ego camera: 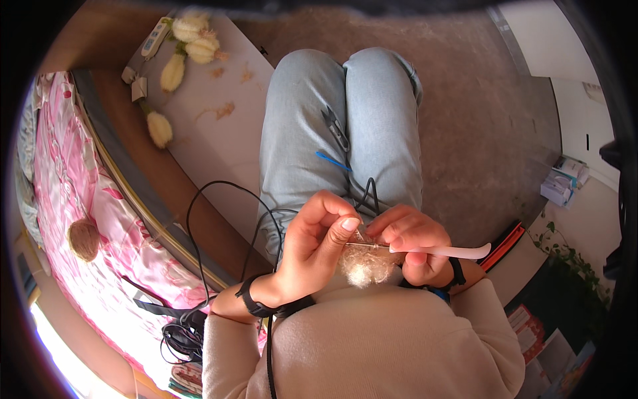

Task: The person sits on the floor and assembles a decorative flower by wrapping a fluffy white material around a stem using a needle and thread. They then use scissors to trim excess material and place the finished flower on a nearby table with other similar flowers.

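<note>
My right hand (421, 239) grips a crochet hook with a pale pink handle (456, 251), its metal shaft pointing left. Fuzzy cream and tan yarn work (366, 264) hangs below the shaft, between my hands. My left hand (324, 239) pinches fuzzy yarn between thumb and forefinger near the hook's tip, which my fingers partly hide. Thread snips (336, 130) and a blue plastic yarn needle (333, 161) lie on my jeans. A ball of tan yarn (83, 240) rests on the pink patterned bedding at the left.
Several fuzzy cream pieces (173, 73), yarn scraps (224, 110) and a white power strip (155, 38) lie on the pale surface at upper left. A black cable (188, 219) loops beside my left arm. Pink bedding (107, 199) spans the left.
</note>
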{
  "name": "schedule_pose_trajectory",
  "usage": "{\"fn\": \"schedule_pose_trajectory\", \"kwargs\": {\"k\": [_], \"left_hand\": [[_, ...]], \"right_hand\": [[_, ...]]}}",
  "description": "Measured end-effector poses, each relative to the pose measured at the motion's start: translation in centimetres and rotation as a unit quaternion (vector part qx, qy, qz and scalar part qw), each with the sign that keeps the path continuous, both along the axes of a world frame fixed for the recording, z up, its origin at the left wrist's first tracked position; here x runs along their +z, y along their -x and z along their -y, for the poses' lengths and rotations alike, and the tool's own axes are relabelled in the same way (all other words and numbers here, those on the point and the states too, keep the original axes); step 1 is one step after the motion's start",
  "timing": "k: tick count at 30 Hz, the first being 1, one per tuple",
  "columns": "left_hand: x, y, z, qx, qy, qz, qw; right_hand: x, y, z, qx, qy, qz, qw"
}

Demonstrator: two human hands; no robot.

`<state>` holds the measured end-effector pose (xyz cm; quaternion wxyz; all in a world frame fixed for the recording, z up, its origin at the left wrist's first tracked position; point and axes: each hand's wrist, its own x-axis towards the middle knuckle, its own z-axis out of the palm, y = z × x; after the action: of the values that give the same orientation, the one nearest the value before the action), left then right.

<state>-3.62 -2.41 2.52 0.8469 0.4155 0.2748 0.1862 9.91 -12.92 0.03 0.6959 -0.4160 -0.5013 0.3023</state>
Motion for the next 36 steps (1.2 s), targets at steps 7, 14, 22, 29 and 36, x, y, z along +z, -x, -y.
{"fn": "schedule_pose_trajectory", "kwargs": {"k": [7, 14, 22, 29, 36], "left_hand": [[-0.7, -0.3, 0.1, 0.099, -0.135, 0.045, 0.985], [-0.8, -1.5, -0.3, 0.129, -0.134, 0.121, 0.975], [-0.7, -2.0, 0.2, 0.12, 0.001, 0.168, 0.978], [-0.8, -1.7, 0.1, 0.139, 0.067, 0.192, 0.969], [-0.8, -0.7, -0.5, -0.005, 0.177, 0.248, 0.952]], "right_hand": [[0.2, 0.1, -0.9, -0.044, -0.051, 0.067, 0.995], [0.8, 0.3, -2.7, -0.163, -0.106, 0.304, 0.932], [-0.1, -0.3, -2.3, -0.127, -0.117, 0.249, 0.953], [-0.9, -0.6, -1.8, -0.029, -0.106, 0.105, 0.988], [-0.2, -0.8, -1.5, 0.028, -0.141, -0.009, 0.99]]}}
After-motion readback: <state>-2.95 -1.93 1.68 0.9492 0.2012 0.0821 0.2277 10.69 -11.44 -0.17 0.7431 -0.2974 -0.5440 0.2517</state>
